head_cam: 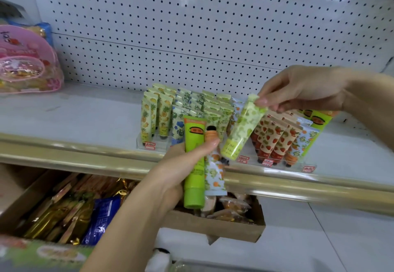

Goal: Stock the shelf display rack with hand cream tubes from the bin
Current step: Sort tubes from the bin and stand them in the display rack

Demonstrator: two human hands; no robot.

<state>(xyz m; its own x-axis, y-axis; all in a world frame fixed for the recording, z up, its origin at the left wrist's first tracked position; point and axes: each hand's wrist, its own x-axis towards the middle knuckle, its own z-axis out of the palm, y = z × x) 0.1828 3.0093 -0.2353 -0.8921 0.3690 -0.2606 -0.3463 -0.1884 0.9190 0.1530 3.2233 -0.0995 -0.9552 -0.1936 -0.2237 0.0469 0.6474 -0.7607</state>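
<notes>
On the shelf (85, 112), head view:

- Item 1: display rack (154, 142), clear plastic, at the shelf's front edge. It holds upright tubes, caps down, in lanes by pattern: pineapple tubes (149, 118), blue floral tubes (178, 124), green-leaf tubes (215, 113), strawberry tubes (274, 141).
- Item 2: right hand (302, 88), pinching the crimped end of 1 green-leaf tube (241, 131). The tube hangs tilted, cap down, above and in front of the rack, touching nothing else.
- Item 3: left hand (177, 165), gripping 2 reserve tubes just before the rack: a bright green tube (193, 137), cap down, and an orange-blossom tube (214, 178), cap up.
- Item 4: cardboard tray (213, 228) on the level below, holding snack packets. No supply bin of tubes can be identified.

Step, as judged: placing, mid-transfer.

Next move: likely straighten the hanging tube upright and lower it into the matching green-leaf lane, without tipping its neighbours. The 2 held tubes then go to their own lanes.
</notes>
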